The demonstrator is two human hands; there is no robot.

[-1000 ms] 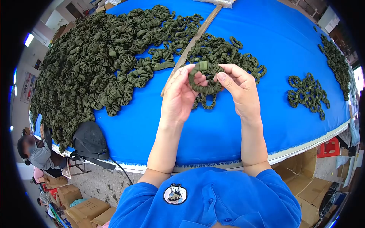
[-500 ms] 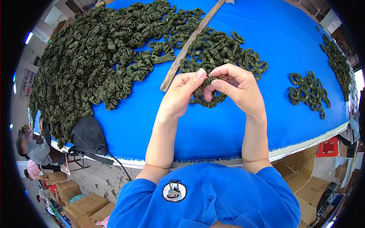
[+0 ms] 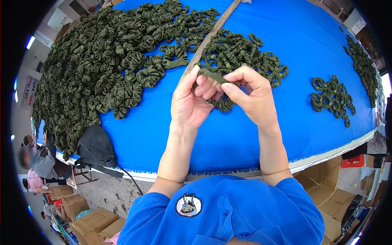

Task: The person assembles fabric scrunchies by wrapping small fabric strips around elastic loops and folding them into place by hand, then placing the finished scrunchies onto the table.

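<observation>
Between my two hands a dark green scrunchie (image 3: 213,75) is stretched, so that its upper side lies nearly smooth. My left hand (image 3: 191,96) pinches one end of that stretch between thumb and fingers, palm turned up. At the other end, my right hand (image 3: 251,92) grips it with thumb and forefinger. Just beyond my hands lies a heap of small, tightly gathered green scrunchies (image 3: 232,49). A few more scrunchies (image 3: 222,104) show below my fingers, partly hidden by them.
A large pile of fuller green scrunchies (image 3: 110,53) covers the left of the blue-covered table (image 3: 228,143). A wooden strip (image 3: 214,30) divides the heaps. Smaller clusters (image 3: 332,98) lie right. A black bag (image 3: 96,145) sits at the near left edge; cardboard boxes (image 3: 92,222) stand below.
My left hand has turned palm up and its fingers have shifted along the scrunchie. The held part is now pulled out flatter and slightly higher between both hands.
</observation>
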